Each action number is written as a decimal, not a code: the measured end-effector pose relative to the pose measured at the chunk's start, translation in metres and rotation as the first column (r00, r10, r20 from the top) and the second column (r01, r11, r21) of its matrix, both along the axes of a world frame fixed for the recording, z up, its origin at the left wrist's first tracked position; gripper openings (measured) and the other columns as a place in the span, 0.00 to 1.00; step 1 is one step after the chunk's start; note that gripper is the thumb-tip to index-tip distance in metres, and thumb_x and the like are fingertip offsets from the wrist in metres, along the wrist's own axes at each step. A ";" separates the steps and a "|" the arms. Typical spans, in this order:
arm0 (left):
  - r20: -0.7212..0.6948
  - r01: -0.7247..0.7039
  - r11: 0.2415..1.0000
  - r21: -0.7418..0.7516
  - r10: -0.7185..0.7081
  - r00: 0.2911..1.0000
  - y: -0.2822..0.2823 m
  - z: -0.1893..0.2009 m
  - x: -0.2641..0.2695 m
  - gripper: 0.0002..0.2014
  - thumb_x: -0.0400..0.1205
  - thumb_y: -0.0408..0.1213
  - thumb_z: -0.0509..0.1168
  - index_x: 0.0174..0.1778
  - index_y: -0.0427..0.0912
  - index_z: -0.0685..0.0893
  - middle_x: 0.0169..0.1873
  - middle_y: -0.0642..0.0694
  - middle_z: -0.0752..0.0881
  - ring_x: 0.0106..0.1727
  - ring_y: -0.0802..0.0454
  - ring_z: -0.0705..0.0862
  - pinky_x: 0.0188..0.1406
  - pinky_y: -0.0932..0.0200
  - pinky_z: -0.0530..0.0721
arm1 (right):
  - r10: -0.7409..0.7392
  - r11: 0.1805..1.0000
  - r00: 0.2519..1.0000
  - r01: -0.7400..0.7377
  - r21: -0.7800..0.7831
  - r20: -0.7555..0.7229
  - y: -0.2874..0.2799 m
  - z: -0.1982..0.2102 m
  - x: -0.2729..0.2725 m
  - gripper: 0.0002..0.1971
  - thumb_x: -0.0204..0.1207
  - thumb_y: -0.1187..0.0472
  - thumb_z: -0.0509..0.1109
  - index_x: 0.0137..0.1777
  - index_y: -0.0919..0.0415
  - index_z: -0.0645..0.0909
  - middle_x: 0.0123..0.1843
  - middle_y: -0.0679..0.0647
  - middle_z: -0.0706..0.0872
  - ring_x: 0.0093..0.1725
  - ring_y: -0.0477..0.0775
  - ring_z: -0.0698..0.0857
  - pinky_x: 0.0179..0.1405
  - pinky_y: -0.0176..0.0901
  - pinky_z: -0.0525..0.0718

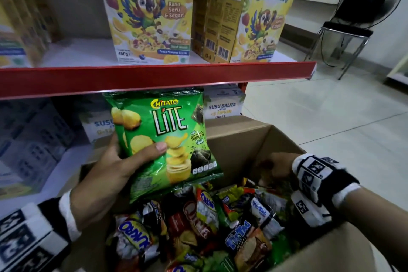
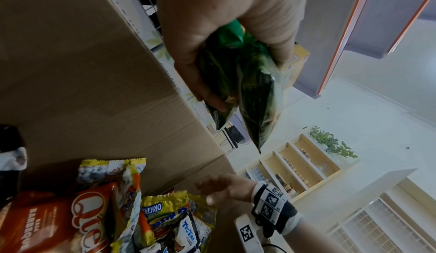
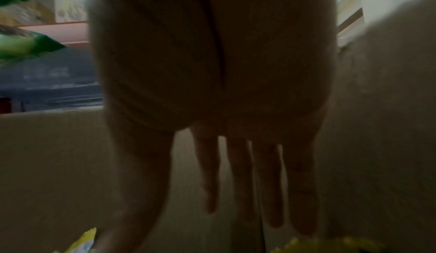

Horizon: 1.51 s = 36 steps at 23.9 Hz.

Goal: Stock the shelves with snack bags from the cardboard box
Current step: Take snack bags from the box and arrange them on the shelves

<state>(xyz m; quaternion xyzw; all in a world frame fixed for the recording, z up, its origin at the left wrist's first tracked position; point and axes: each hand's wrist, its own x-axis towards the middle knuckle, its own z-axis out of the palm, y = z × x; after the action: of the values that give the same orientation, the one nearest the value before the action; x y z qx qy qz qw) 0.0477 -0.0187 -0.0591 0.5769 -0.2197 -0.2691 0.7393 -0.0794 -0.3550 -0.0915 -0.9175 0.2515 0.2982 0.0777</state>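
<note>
Left hand (image 1: 106, 168) gripping Chitato Lite bags (image 1: 163, 137), lifting toward shelf (image 1: 154, 75). Right hand (image 1: 276, 168), fingers straight and empty, reaching into cardboard box (image 1: 242, 137). Next: shelving bags upright.

left grip (image 1: 114, 168) clenched; right grip (image 1: 276, 169) fingers straight.

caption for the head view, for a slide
Left hand holds green Chitato Lite bags above the cardboard box; right hand reaches in.
</note>
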 end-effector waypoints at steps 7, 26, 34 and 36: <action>0.035 -0.018 1.000 0.002 0.018 0.999 0.000 -0.001 0.000 0.47 0.39 0.60 0.84 0.57 0.56 0.81 0.51 0.48 0.91 0.49 0.47 0.91 0.38 0.57 0.90 | 0.132 0.957 0.989 -0.145 0.251 0.068 0.024 -0.052 0.007 0.17 0.67 0.51 0.79 0.56 0.48 0.85 0.54 0.47 0.88 0.53 0.46 0.82 0.53 0.36 0.78; 0.010 -0.093 0.996 0.004 0.093 0.996 -0.002 -0.006 -0.003 0.37 0.58 0.42 0.84 0.61 0.59 0.75 0.52 0.47 0.91 0.52 0.44 0.90 0.54 0.41 0.87 | -0.758 0.100 0.592 -0.310 0.945 0.274 0.126 0.114 0.018 0.20 0.59 0.63 0.76 0.52 0.71 0.86 0.49 0.66 0.91 0.43 0.58 0.91 0.42 0.46 0.90; 0.086 -0.133 0.991 -0.011 0.134 0.987 0.002 -0.001 0.001 0.39 0.56 0.47 0.77 0.65 0.55 0.72 0.53 0.52 0.90 0.53 0.53 0.90 0.52 0.53 0.86 | -0.740 0.184 0.587 -0.293 0.938 0.329 0.146 0.102 0.021 0.25 0.59 0.70 0.75 0.59 0.75 0.81 0.54 0.69 0.88 0.47 0.60 0.89 0.53 0.46 0.87; 0.081 -0.133 0.991 -0.013 0.134 0.988 0.002 -0.002 0.001 0.39 0.57 0.45 0.76 0.65 0.53 0.72 0.54 0.51 0.90 0.54 0.52 0.89 0.49 0.55 0.88 | -0.746 0.185 0.583 -0.284 0.941 0.323 0.148 0.099 0.021 0.26 0.58 0.71 0.74 0.60 0.73 0.80 0.52 0.67 0.89 0.45 0.59 0.89 0.49 0.46 0.87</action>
<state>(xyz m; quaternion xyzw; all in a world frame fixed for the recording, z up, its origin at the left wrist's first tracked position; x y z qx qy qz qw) 0.0489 -0.0165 -0.0609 0.5980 -0.2115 -0.1945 0.7482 -0.0589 -0.2066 0.0077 -0.6245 0.1113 -0.0530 0.7712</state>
